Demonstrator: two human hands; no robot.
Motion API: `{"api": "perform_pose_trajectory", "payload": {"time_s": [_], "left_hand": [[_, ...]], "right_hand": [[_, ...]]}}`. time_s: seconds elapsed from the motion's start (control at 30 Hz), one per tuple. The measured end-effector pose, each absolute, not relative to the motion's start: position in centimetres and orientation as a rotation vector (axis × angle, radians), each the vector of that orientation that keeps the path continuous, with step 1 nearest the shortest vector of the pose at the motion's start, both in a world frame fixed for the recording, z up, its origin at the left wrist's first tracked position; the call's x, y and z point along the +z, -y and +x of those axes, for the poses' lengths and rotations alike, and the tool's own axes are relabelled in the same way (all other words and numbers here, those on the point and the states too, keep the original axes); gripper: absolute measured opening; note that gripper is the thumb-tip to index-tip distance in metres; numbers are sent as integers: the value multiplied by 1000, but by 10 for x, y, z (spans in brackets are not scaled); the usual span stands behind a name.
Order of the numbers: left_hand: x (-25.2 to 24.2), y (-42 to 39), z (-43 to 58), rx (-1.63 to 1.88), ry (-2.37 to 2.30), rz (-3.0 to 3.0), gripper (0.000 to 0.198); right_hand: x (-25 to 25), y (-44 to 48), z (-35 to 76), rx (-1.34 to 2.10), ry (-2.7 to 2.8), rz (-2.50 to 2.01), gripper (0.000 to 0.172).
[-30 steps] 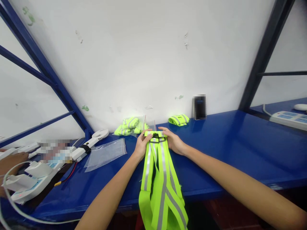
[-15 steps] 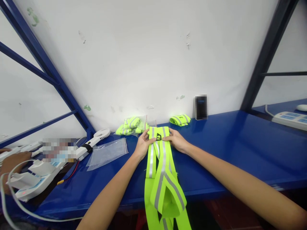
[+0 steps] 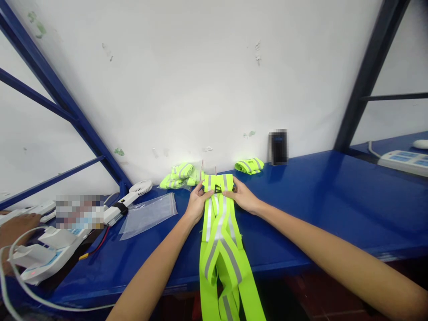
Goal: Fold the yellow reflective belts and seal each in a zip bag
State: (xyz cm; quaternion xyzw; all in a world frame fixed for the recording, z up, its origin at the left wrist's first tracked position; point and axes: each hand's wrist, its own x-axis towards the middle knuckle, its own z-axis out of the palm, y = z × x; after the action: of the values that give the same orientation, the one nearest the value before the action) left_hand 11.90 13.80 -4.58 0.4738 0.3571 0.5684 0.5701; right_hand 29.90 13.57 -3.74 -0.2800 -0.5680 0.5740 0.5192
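Note:
A neon yellow reflective strap vest [image 3: 221, 240] with grey stripes lies on the blue bench [image 3: 317, 205] and hangs over its front edge. My left hand [image 3: 197, 203] pinches its far end from the left. My right hand [image 3: 242, 196] pinches the same end from the right, beside a small black buckle [image 3: 218, 189].
Folded neon vests [image 3: 182, 174] lie by the wall, another [image 3: 249, 165] further right. A clear plastic bag [image 3: 149, 214] and a white hand fan [image 3: 132, 194] lie left. White devices [image 3: 43, 254] with cables sit far left, where another person's hand [image 3: 15, 225] rests. A power strip [image 3: 403, 159] is at right.
The straps have been drawn further onto the bench and gathered narrower. Both hands stay at the far end by the buckle, now closer together.

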Motion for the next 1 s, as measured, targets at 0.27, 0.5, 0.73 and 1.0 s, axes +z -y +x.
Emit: {"api": "perform_pose_trajectory", "payload": {"time_s": [0.27,0.5,0.73,1.0], "left_hand": [[-47,-135,124,1179,-939,1302,60],[-43,-132,121,1118,-883,1313,71],[-46,-133,122,1055,-790,1342,61],[-40,-128,124,1085,-918,1387,53]], "right_hand": [[-39,-140,301,1212,1415,-731,42],[-43,-146,304,1050,1522,-743,41],[-47,-147,307,958,1593,-773,37],[-52,-148,306,908,1602,-789,36]]}}
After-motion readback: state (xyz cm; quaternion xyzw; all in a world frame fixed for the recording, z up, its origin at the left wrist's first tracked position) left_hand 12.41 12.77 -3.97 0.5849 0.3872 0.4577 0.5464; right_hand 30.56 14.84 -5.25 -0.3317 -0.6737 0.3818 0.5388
